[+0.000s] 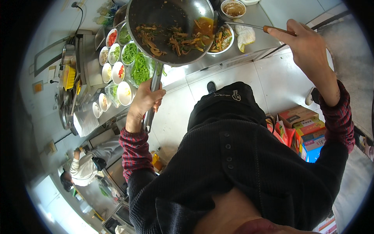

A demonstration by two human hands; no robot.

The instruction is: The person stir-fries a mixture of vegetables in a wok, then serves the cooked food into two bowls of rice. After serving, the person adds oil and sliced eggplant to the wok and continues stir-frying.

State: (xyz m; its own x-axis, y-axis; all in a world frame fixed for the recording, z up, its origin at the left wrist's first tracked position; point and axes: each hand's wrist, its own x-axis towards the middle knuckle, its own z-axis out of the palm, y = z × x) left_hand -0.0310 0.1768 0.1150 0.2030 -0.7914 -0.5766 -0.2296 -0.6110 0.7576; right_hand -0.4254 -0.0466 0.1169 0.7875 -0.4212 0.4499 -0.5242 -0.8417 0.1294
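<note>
My left hand grips the metal handle of a dark wok, which is tilted over the counter. Stir-fried strips and brown sauce lie in the wok, the sauce pooled at its right side. My right hand holds a ladle by its wooden handle; the ladle's dark head is at the wok's right rim. Just below that rim, partly hidden by the wok, a white bowl holds similar strips over something white. A crumpled white cloth lies to the right of the bowl.
White bowls of chopped ingredients and a plastic bag of green pepper strips stand left of the wok. A bowl with brown paste sits behind. Cardboard boxes are on the floor at right. Another person stands at lower left.
</note>
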